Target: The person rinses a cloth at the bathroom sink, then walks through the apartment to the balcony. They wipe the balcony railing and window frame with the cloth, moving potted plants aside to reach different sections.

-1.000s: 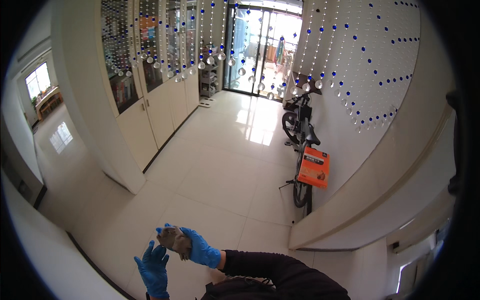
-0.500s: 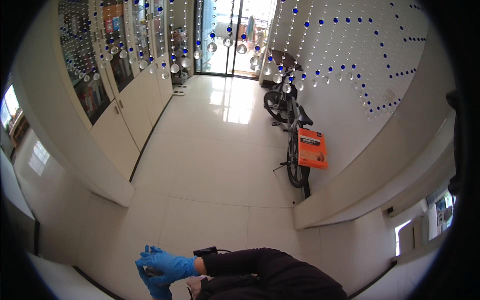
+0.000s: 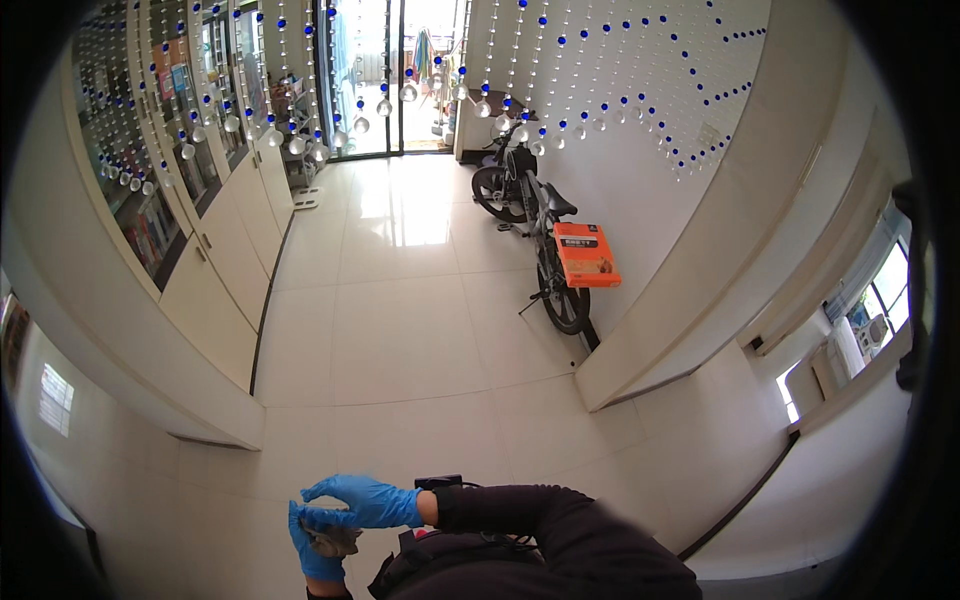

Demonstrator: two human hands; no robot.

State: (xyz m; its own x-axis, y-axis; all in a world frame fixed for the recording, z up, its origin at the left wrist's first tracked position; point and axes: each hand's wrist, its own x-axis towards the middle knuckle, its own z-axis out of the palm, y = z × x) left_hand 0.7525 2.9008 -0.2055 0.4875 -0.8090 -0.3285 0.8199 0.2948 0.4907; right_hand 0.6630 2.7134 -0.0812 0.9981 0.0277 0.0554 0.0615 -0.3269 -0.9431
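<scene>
Both my hands wear blue gloves and are close together at the lower left. My left hand (image 3: pixel 318 566) is closed around a crumpled grey-brown cloth-like thing (image 3: pixel 338 541), whose exact kind I cannot make out. My right hand (image 3: pixel 368 502) reaches across from the right, just above it. Its thumb and fingers are curved and apart, with a gap between them, and the fingertips meet or nearly meet those of my left hand. Nothing shows in the right hand's gap. A dark sleeve covers my right forearm.
A bead curtain (image 3: pixel 362 123) hangs ahead. Beyond it, a bicycle (image 3: pixel 540 205) with an orange box (image 3: pixel 587 256) on its rear leans near the right wall. Cabinets (image 3: pixel 214 268) line the left, and a glass sliding door (image 3: pixel 365 70) stands at the far end. The floor (image 3: pixel 400 340) is pale tile.
The scene has shifted left in view, and the bicycle looks a bit higher. My right hand's thumb and fingers have spread apart, and more of the crumpled thing in my left hand shows.
</scene>
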